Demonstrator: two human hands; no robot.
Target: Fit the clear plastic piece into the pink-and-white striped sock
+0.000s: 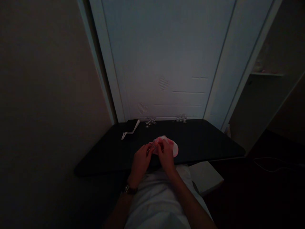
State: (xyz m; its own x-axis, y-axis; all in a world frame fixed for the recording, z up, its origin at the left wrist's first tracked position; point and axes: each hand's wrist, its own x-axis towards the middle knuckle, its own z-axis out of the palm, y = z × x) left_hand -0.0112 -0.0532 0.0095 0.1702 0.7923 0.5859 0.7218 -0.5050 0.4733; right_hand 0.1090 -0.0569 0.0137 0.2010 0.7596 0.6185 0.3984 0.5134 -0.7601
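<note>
Over the front part of the black table, both my hands are closed on a small pink-and-white piece of soft cloth (175, 149). My left hand (142, 158), with a dark band at the wrist, pinches its left edge. A small shiny bit shows at those fingertips, too dim to name. My right hand (166, 156) pinches the cloth near its middle, fingers bent close to the left hand's. The rounded right end of the cloth sticks out past the right hand. Part of the cloth is hidden behind my fingers.
The black table (195, 140) reaches back to a white panelled door (166, 57). Two clusters of small clear shiny pieces, a left cluster (150, 121) and a right cluster (182, 119), lie along its back edge. A dark object with a white edge (133, 127) is at back left. The room is dim.
</note>
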